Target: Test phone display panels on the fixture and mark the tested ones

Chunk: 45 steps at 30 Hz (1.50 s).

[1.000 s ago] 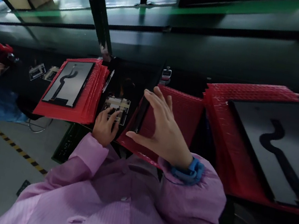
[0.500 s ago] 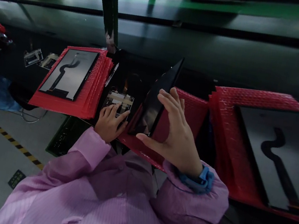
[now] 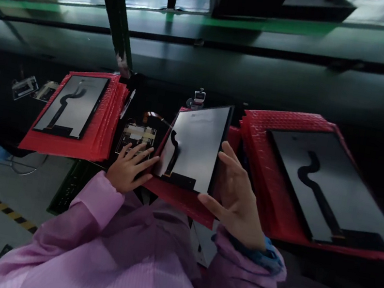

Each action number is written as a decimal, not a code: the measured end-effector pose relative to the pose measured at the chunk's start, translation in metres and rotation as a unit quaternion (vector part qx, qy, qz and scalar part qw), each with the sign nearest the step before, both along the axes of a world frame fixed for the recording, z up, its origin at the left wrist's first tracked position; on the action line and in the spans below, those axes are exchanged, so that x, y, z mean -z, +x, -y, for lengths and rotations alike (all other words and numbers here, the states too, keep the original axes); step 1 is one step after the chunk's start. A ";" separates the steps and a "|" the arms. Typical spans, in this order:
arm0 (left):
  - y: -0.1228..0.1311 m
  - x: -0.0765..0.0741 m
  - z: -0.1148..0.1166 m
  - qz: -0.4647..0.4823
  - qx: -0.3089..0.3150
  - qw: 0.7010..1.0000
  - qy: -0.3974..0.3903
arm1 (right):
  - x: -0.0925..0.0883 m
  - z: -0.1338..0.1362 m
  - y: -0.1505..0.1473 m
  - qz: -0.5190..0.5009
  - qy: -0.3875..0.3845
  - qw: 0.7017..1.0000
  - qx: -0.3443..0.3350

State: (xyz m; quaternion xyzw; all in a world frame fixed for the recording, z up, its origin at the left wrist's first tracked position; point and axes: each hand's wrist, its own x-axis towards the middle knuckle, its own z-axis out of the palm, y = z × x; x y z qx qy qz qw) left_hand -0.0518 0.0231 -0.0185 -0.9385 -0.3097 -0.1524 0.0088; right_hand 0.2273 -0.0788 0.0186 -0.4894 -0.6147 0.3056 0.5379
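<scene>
A display panel (image 3: pixel 197 147) with a silver back and a black flex cable is in front of me, its right edge tilted up over a red bubble-wrap sheet (image 3: pixel 182 204). My right hand (image 3: pixel 238 196) grips that panel at its right side, thumb by the lower corner and fingers along the edge. To the left, my left hand (image 3: pixel 131 168) lies with fingers spread, the tips on the near part of a small circuit-board fixture (image 3: pixel 138 134). A thin cable (image 3: pixel 159 117) runs from near the fixture toward the panel.
Stacks of red bubble-wrap sheets, each topped by a display panel, lie at left (image 3: pixel 76 105) and right (image 3: pixel 332 187). A small metal counter (image 3: pixel 199 97) sits behind the middle panel. A green post (image 3: pixel 116 13) rises at the bench's back. A pen-like tool (image 3: pixel 128 104) lies beside the left stack.
The middle panel has turned from nearly edge-on and dark to showing its silver back and cable. My right hand turned with it; my left hand stays by the fixture. The camera view shifted.
</scene>
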 end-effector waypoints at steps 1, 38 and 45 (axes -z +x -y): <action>-0.001 0.000 -0.001 -0.007 0.014 1.000 -0.001 | 0.009 0.006 0.005 -0.055 -0.015 0.998 0.000; 0.066 -0.016 -0.119 0.092 0.072 0.993 0.013 | 0.026 -0.157 -0.041 0.181 -0.075 0.975 -0.103; 0.067 -0.014 -0.119 0.094 0.066 0.993 0.015 | 0.028 -0.160 -0.042 0.182 -0.059 0.977 -0.096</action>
